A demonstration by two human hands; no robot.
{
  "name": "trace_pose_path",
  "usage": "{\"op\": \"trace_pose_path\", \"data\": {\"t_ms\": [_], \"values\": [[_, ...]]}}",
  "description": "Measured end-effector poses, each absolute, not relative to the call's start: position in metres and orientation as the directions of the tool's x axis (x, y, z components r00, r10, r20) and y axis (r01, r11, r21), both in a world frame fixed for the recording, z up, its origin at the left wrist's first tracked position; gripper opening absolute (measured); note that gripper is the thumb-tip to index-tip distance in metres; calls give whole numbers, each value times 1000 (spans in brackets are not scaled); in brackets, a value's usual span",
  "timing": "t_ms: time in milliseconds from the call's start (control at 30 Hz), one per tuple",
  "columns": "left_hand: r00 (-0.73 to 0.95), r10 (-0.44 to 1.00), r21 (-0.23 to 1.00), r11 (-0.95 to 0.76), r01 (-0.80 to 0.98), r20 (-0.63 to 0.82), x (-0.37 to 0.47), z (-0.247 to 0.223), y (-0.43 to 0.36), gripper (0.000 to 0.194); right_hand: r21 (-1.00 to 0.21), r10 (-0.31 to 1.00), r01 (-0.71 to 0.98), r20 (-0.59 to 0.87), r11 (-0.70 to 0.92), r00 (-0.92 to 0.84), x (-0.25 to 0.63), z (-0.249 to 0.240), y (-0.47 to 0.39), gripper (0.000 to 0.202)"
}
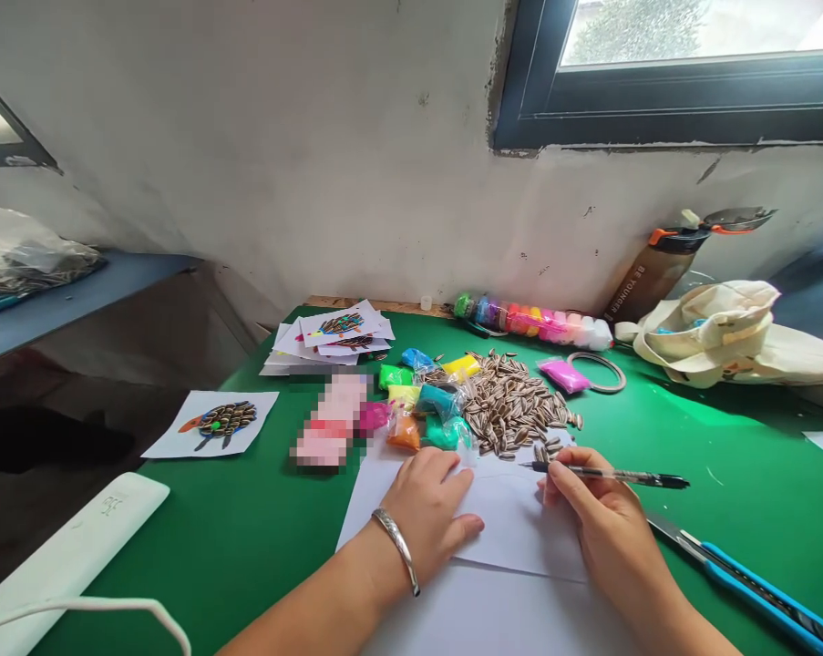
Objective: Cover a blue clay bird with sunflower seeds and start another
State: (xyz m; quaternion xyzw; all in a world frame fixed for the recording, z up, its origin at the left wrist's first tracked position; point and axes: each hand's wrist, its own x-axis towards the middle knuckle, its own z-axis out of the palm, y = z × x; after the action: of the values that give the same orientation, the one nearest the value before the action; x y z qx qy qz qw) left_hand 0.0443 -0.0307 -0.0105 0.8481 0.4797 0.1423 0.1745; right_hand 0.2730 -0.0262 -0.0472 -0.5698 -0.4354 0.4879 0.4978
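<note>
My left hand [430, 510], with a silver bangle [397, 547] on its wrist, lies with fingers spread on a sheet of white paper [507, 519]. In my right hand [599, 510] is a black pen [630, 475], pinched between thumb and fingers, its tip close above the paper's upper part. A faint line seems to show on the sheet near the tip. More white paper [493, 610] lies under the near edge. Just beyond the hands are a heap of striped sunflower seeds [513, 401] and several small bags of coloured clay [442, 401].
At the left stand a finished seed bird picture [228, 424], a stack of cards [343, 328] and a white power bank [110, 528]. Right of my right hand lies a blue utility knife [739, 569]. Clay packs [534, 323], a tape ring [606, 387], a bottle [657, 273] and a cloth bag [718, 337] line the back.
</note>
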Motion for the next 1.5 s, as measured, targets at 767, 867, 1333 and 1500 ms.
{"op": "trace_pose_path", "data": {"t_ms": [767,867,1333,1500], "values": [[555,811,307,-585,751,188,38,-22,-21,40,-997,997,64,38,34,64,264,-25,-25,28],[560,803,302,-595,745,203,37,-24,-20,40,-998,997,49,37,33,71,265,-26,-25,28],[543,836,324,-537,779,78,37,-13,-18,46,-998,996,-64,-16,-10,92,269,-29,-26,19],[550,833,341,-534,774,57,36,-14,-17,47,-999,994,21,27,25,103,256,-13,-26,18]]}}
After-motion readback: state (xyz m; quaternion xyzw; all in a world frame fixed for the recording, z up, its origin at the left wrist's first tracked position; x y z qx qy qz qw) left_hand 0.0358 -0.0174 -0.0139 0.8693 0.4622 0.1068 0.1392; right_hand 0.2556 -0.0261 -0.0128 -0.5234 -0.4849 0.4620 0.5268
